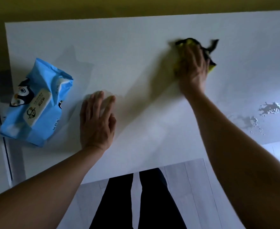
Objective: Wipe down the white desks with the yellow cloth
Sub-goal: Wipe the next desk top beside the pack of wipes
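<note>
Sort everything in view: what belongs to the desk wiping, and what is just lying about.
In use: crumpled yellow cloth with dark edging, white desk top, right hand pressing the cloth, left hand flat on the desk, spilled droplets.
Lying about: blue plastic wet-wipe pack.

Wipes pack (36, 103) at desk's (136, 47) left edge, cloth (193, 53) far right, droplets (269, 109) nearer right.
</note>
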Motion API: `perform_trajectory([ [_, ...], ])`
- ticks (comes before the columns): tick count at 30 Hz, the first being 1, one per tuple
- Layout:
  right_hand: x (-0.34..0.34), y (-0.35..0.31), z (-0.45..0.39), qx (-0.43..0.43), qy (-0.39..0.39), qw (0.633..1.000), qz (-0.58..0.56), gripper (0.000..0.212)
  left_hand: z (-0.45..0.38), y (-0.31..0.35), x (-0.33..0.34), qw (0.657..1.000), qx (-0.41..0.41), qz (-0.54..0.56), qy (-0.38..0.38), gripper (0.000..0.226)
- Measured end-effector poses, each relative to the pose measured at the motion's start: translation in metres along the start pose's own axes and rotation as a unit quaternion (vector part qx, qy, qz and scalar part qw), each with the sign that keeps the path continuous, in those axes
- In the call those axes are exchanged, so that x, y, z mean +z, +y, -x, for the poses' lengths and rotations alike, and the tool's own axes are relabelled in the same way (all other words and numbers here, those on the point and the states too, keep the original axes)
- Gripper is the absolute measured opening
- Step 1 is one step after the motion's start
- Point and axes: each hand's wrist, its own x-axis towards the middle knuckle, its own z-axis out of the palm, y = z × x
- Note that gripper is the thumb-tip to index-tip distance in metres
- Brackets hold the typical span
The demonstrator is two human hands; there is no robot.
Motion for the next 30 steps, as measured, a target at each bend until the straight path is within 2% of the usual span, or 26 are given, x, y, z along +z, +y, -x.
perform_trajectory([
  [2, -0.003, 0.003, -0.001, 0.081, -0.007, 0.997, 0.001, 0.051, 0.0, 0.0, 0.001, 1.0, 0.002, 0.001, 0.002, 0.056],
  [3, 0.0, -0.004, 0.002, 0.086, 0.004, 0.996, 0.009, 0.052, 0.0, 0.001, 0.001, 1.0, 0.001, 0.003, 0.004, 0.056],
  [6, 0.019, -0.047, 0.031, -0.056, 0.067, 0.996, -0.016, 0.053, 0.001, 0.001, 0.001, 1.0, 0.003, 0.018, 0.014, 0.056],
  [9, 0.026, -0.108, 0.105, -0.119, -0.018, 0.99, -0.07, 0.05, 0.002, 0.0, 0.002, 0.999, 0.004, 0.037, 0.023, 0.056],
  [11, 0.025, -0.128, 0.141, -0.154, -0.072, 0.983, -0.065, 0.051, 0.003, -0.001, 0.005, 0.998, 0.009, 0.041, 0.039, 0.053],
  [13, 0.017, -0.121, 0.147, -0.187, -0.106, 0.975, -0.055, 0.052, 0.003, -0.001, 0.004, 0.998, 0.016, 0.045, 0.043, 0.052],
  [15, 0.006, -0.093, 0.139, -0.188, -0.102, 0.976, -0.044, 0.05, 0.002, 0.002, 0.002, 0.998, 0.02, 0.05, 0.043, 0.054],
  [19, -0.029, -0.004, 0.139, -0.081, -0.057, 0.995, -0.013, 0.051, 0.004, 0.003, 0.002, 0.998, 0.031, 0.031, 0.054, 0.051],
  [21, -0.048, 0.028, 0.14, -0.055, -0.047, 0.997, -0.002, 0.05, 0.004, 0.005, 0.003, 0.998, 0.036, 0.013, 0.054, 0.048],
  [25, -0.045, 0.011, 0.151, -0.009, -0.026, 1.0, -0.001, 0.051, 0.01, 0.026, 0.003, 0.999, -0.036, -0.019, 0.037, 0.043],
  [27, -0.038, -0.01, 0.173, -0.053, -0.032, 0.998, -0.024, 0.051, 0.017, 0.047, 0.007, 0.998, -0.05, -0.003, 0.036, 0.045],
  [30, -0.041, -0.032, 0.223, -0.151, -0.082, 0.984, -0.053, 0.053, 0.028, 0.088, 0.02, 0.999, -0.016, 0.032, 0.04, 0.046],
])
